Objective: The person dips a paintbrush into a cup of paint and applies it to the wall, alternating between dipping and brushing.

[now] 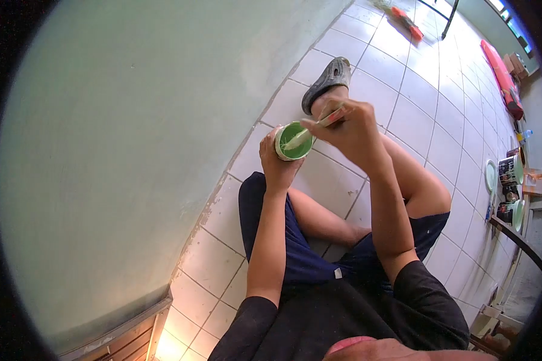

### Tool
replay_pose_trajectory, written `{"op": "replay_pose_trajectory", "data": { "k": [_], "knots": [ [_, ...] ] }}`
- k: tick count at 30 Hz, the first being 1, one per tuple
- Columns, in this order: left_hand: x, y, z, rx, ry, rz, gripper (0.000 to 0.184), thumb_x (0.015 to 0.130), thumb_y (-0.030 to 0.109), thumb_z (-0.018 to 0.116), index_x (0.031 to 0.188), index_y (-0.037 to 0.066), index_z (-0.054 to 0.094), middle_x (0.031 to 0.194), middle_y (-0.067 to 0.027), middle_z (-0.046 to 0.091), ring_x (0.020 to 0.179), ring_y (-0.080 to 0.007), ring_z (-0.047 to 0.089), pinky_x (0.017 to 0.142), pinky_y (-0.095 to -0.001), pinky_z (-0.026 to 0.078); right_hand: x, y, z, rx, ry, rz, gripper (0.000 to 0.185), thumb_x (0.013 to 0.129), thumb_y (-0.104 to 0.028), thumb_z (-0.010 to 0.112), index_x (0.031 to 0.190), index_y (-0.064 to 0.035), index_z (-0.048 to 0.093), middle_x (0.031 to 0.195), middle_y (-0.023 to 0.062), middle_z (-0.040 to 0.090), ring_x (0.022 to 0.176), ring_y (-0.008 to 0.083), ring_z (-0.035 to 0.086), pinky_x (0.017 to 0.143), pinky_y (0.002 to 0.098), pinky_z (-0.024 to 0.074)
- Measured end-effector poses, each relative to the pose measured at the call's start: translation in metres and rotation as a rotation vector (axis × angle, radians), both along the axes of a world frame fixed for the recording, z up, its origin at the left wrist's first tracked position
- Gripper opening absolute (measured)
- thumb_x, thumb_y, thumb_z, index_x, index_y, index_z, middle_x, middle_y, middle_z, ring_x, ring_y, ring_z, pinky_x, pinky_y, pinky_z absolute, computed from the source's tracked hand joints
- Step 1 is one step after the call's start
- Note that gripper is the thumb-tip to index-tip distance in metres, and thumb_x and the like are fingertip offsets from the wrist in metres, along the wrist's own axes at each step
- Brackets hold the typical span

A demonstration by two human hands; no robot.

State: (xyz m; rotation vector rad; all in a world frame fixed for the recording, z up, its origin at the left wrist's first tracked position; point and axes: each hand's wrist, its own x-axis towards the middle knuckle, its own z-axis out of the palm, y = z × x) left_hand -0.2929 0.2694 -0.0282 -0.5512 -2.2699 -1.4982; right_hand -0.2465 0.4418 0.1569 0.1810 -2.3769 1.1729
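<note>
My left hand (pixel 275 163) is wrapped round a small cup (pixel 281 144) with green paint (pixel 295 129) inside, held beside the wall. From the right, my right hand (pixel 349 129) grips the handle of a paintbrush (pixel 330 117). The brush slants down to the left, and its pale, paint-coated bristles (pixel 296 142) are inside the cup's opening. The fingers of my left hand behind the cup are partly hidden.
A pale green wall (pixel 120 120) fills the left side. White floor tiles (pixel 418 93) lie beneath my crossed legs. Paint buckets (pixel 510 170) stand at the right, near a long red object (pixel 501 75). A wooden frame (pixel 126 331) is at the lower left.
</note>
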Motion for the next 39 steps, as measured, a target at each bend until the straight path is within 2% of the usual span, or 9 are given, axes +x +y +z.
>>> {"op": "replay_pose_trajectory", "data": {
  "k": [2,3,6,10,19,27,31,34,39],
  "knots": [
    [0.001,-0.002,0.0,0.004,-0.025,-0.003,0.087,0.058,0.012,0.096,0.136,0.008,0.057,0.13,-0.0124,0.066,0.122,-0.0382,0.059,0.108,-0.0499,0.046,0.001,-0.011,-0.003,0.057,0.048,0.056,0.034,0.085,-0.016,0.089,0.077,0.0005,0.061,0.066,0.0122,0.062,0.06,0.0176,0.062,0.059,0.0338,0.0512],
    [0.002,-0.003,0.001,0.009,-0.051,-0.01,0.086,0.06,0.015,0.096,0.136,0.007,0.057,0.13,-0.0133,0.067,0.123,-0.0388,0.06,0.108,-0.0508,0.045,0.003,-0.015,0.002,0.079,0.024,0.087,0.031,0.087,-0.015,0.085,0.078,0.0012,0.059,0.07,0.0151,0.063,0.06,0.0252,0.063,0.06,0.0363,0.0513],
    [0.005,-0.003,0.004,-0.01,-0.078,-0.013,0.087,0.06,0.015,0.097,0.136,0.006,0.057,0.13,-0.0134,0.067,0.123,-0.0387,0.059,0.109,-0.0505,0.045,-0.002,-0.02,-0.013,0.143,-0.02,0.093,0.029,0.087,-0.014,0.082,0.08,0.0024,0.06,0.073,0.0168,0.063,0.063,0.0313,0.065,0.061,0.0389,0.0517],
    [0.003,-0.002,0.003,-0.012,-0.029,-0.025,0.088,0.059,0.017,0.097,0.137,0.006,0.056,0.129,-0.0134,0.067,0.124,-0.0386,0.059,0.109,-0.051,0.045,-0.007,-0.029,-0.03,0.127,-0.072,0.102,0.028,0.081,-0.011,0.089,0.081,-0.001,0.063,0.071,0.0109,0.062,0.062,0.0243,0.061,0.061,0.0347,0.051],
    [0.001,-0.001,0.0,-0.003,0.032,-0.003,0.082,0.066,0.023,0.096,0.135,0.006,0.057,0.129,-0.0133,0.066,0.122,-0.0386,0.06,0.109,-0.0515,0.044,-0.008,-0.028,-0.034,0.125,-0.166,0.107,0.025,0.078,-0.006,0.086,0.09,0.0026,0.066,0.081,0.0155,0.065,0.073,0.0291,0.066,0.071,0.0373,0.0546],
    [0.001,-0.001,0.001,-0.056,0.044,0.031,0.078,0.067,0.025,0.096,0.133,0.007,0.059,0.127,-0.0111,0.067,0.122,-0.0364,0.061,0.109,-0.0496,0.045,-0.005,-0.023,-0.031,0.173,-0.256,0.119,0.019,0.082,-0.003,0.075,0.097,0.007,0.07,0.092,0.0234,0.07,0.084,0.0364,0.071,0.078,0.0392,0.0566],
    [0.002,-0.001,0.004,-0.018,0.023,0.03,0.078,0.066,0.023,0.095,0.133,0.007,0.059,0.126,-0.0103,0.068,0.122,-0.0365,0.061,0.109,-0.0494,0.044,-0.006,-0.022,-0.031,0.175,-0.215,0.135,0.018,0.082,-0.003,0.075,0.096,0.0064,0.069,0.091,0.0238,0.07,0.085,0.0361,0.072,0.079,0.0391,0.057],
    [0.004,-0.002,0.005,-0.04,-0.033,0.035,0.079,0.065,0.022,0.095,0.134,0.008,0.059,0.126,-0.0097,0.068,0.122,-0.0364,0.061,0.109,-0.0498,0.044,-0.007,-0.021,-0.035,0.143,-0.224,0.132,0.016,0.082,-0.004,0.072,0.094,0.0049,0.068,0.088,0.0259,0.069,0.085,0.0431,0.07,0.079,0.0466,0.0557],
    [0.001,-0.002,0.004,-0.083,-0.024,0.022,0.083,0.064,0.024,0.096,0.136,0.008,0.059,0.126,-0.0094,0.068,0.123,-0.0359,0.06,0.109,-0.0504,0.043,-0.008,-0.023,-0.041,0.413,-0.189,0.025,0.018,0.084,-0.013,0.074,0.095,-0.0002,0.068,0.084,0.0221,0.07,0.085,0.0417,0.071,0.078,0.0503,0.0554]
  ]
}}
